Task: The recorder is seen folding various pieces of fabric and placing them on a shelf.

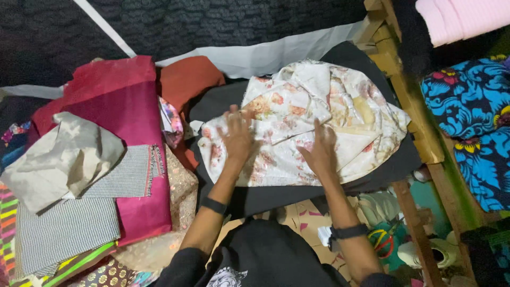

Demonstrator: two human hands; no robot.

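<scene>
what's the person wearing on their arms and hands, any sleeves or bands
Both hands are bare, no gloves or rings visible. The left hand has a plain black band at the wrist; the right hand has a black band too, slightly thicker, like a watch strap. Forearms are uncovered, with dark sleeves pushed up near the elbows.
</scene>
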